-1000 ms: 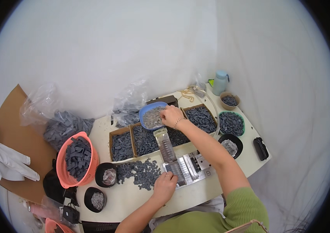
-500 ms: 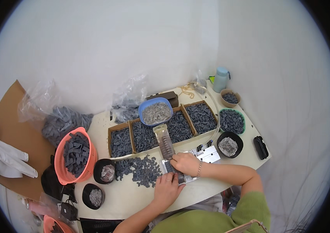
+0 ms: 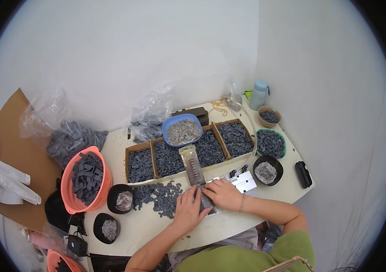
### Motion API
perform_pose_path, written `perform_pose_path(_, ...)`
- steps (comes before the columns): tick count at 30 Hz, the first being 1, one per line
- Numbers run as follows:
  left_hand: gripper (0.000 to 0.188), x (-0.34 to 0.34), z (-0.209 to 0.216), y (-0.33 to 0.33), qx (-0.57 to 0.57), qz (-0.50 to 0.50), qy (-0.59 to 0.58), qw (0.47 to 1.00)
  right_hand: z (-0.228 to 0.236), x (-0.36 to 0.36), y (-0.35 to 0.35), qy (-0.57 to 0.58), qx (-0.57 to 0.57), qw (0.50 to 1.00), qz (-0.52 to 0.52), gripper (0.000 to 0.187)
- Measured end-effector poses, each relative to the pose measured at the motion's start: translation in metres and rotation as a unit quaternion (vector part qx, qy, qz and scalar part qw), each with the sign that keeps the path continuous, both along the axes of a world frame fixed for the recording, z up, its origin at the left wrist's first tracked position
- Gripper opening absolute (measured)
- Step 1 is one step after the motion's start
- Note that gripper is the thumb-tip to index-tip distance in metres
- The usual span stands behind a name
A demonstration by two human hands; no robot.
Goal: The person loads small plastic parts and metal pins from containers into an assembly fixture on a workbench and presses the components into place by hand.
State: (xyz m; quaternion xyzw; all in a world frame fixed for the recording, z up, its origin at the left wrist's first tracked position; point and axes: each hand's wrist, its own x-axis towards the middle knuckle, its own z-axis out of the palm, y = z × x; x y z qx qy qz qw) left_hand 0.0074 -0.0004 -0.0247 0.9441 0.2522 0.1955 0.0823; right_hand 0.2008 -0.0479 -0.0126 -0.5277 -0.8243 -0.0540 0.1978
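Observation:
My left hand (image 3: 186, 210) rests at the left side of a metal fixture (image 3: 218, 210), thumb spread away from its extended fingers. Close by on the right, my right hand (image 3: 224, 196) has its fingertips bent down onto the same fixture. Anything small under those fingertips is hidden. Between the hands, dark grey pieces show in the fixture. A clear ridged plastic tray (image 3: 192, 164) reaches from the fixture toward the bins. Loose dark grey pieces (image 3: 166, 199) lie spread left of my left hand.
Behind are cardboard bins (image 3: 154, 158) of grey pieces, with a blue bowl (image 3: 166, 131) of small clear parts. Black bowls (image 3: 112, 199) and a pink basket (image 3: 68, 188) stand left. At right are another black bowl (image 3: 278, 168), a green bowl (image 3: 285, 144) and a blue bottle (image 3: 258, 96).
My left hand has shifted up and slightly left, its fingers now further along the fixture. My right hand has moved slightly right and down, its fingers less bunched. The view has turned a little.

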Motion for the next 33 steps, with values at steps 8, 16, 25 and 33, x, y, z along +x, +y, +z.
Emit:
perform_pose_path(8,0.07,-0.003,0.003,0.003,-0.003,-0.013,-0.004,1.0,0.0,-0.008,0.002,-0.109,0.043,0.993,-0.021,0.036)
perform_pose_path(16,0.07,-0.006,-0.002,-0.019,-0.04,-0.025,-0.007,0.999,-0.001,-0.014,-0.001,-0.103,0.082,0.991,-0.029,0.029)
perform_pose_path(25,0.072,-0.003,-0.002,-0.003,-0.039,-0.013,-0.013,0.999,0.005,-0.005,-0.003,-0.051,0.013,0.998,-0.041,0.034)
perform_pose_path(33,0.074,-0.011,-0.001,-0.027,-0.035,-0.027,0.032,0.998,0.0,0.001,-0.022,-0.015,0.01,1.0,0.02,0.035)
